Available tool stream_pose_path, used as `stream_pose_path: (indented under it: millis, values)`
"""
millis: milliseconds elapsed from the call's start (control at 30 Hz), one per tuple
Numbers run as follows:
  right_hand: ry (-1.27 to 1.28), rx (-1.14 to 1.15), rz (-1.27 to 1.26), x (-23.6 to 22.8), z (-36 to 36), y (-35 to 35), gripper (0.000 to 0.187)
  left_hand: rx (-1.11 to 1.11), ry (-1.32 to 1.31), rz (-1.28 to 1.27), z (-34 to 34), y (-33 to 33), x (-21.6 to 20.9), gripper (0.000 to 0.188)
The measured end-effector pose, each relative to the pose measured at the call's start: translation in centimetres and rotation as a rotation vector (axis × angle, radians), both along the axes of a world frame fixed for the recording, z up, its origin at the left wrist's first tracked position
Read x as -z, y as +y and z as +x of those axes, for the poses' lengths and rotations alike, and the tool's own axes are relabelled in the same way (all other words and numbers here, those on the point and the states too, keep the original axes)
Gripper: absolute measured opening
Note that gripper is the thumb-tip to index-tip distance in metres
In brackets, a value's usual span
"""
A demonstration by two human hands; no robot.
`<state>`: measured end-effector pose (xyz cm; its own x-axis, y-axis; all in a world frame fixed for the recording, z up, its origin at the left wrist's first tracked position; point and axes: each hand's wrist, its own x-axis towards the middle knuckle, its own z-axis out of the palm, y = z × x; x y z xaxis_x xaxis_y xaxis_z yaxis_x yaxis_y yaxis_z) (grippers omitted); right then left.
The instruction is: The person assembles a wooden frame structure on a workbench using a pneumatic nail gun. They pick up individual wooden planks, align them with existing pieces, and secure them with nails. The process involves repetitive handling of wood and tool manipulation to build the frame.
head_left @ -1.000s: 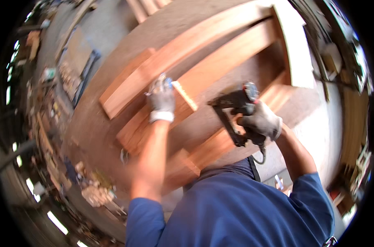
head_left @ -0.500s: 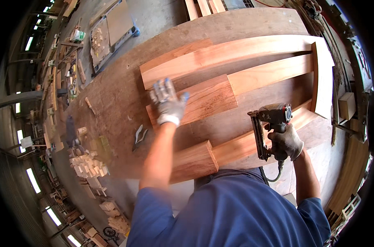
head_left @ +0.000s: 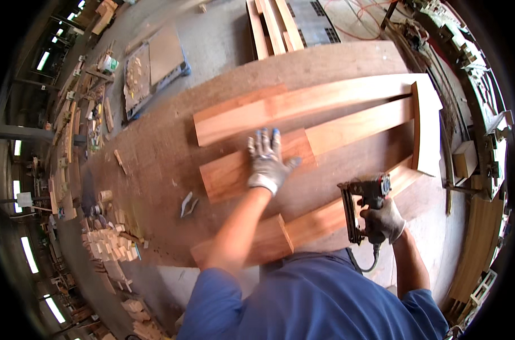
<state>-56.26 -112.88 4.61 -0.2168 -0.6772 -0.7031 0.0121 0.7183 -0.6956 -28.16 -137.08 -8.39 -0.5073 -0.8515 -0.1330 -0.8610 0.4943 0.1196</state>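
Note:
My gloved left hand [head_left: 267, 163] lies spread over the middle wide board [head_left: 226, 174], fingers apart, holding nothing. That board meets a lighter board [head_left: 362, 127], which runs right to an upright crosspiece [head_left: 422, 127]. In my gloved right hand [head_left: 385, 220] is a black pneumatic nail gun [head_left: 362, 195], its hose trailing down from the grip. The gun is over the near long board [head_left: 325, 221], whose left end meets another wide board [head_left: 260, 241]. A far long board [head_left: 337, 99] also reaches the crosspiece.
All this lies on a large brown worktable [head_left: 150, 164]. Pliers [head_left: 188, 205] with pale handles rest left of my left forearm. A pile of small wood blocks [head_left: 107, 241] is at the left. Beyond the far edge are long wood strips [head_left: 274, 28] and a low pallet [head_left: 155, 68].
My left hand has shifted right along the middle board, from its left part toward its joint. The nail gun stays in my right hand. The whole view has tilted, so the table sits lower.

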Motion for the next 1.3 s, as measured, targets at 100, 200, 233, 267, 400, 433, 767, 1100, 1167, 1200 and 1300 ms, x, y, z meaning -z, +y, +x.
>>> stream_pose_path:
  millis: [100,200,233,267,400,433,767,1100,1167,1200,1300]
  values:
    - [0.052,0.043,0.052,-0.3,-0.1,0.6,0.034,0.038,0.054,0.146,-5.9,-0.4,-1.7,0.118]
    - [0.019,0.074,0.011,-1.2,0.2,0.8,0.031,-0.088,0.051,0.157,-8.6,-0.6,-2.7,0.105]
    - [0.032,0.086,0.024,-1.4,0.2,1.0,0.031,-0.109,0.052,0.158,-9.0,-0.6,-2.2,0.095]
    - [0.044,0.099,0.037,-1.5,0.3,1.2,0.031,-0.121,0.071,0.133,-9.1,-0.5,-1.7,0.088]
    - [0.054,0.119,0.089,-2.6,0.2,1.7,0.032,-0.128,0.21,0.047,-7.4,1.6,1.3,0.068]
    - [0.045,0.126,0.086,-2.5,0.0,1.8,0.032,-0.116,0.257,0.023,-6.6,2.2,1.7,0.065]
    - [0.124,0.027,0.024,-1.7,0.0,0.1,0.031,-0.139,0.291,0.111,0.6,7.1,0.1,0.076]
    - [0.93,-0.652,-0.219,3.6,3.0,-2.8,0.064,-0.23,0.285,0.346,4.6,4.1,-3.1,0.099]
    - [1.056,-0.712,-0.284,6.0,3.5,-1.2,0.067,-0.265,0.182,0.29,2.9,-0.1,-5.3,0.103]
    - [1.012,-0.712,-0.229,6.4,3.9,-0.7,0.063,-0.212,0.137,0.208,1.9,-2.6,-6.3,0.107]
    - [0.802,-0.741,-0.23,10.2,5.3,0.5,0.057,-0.053,0.238,-0.024,4.6,-9.8,-1.9,0.121]
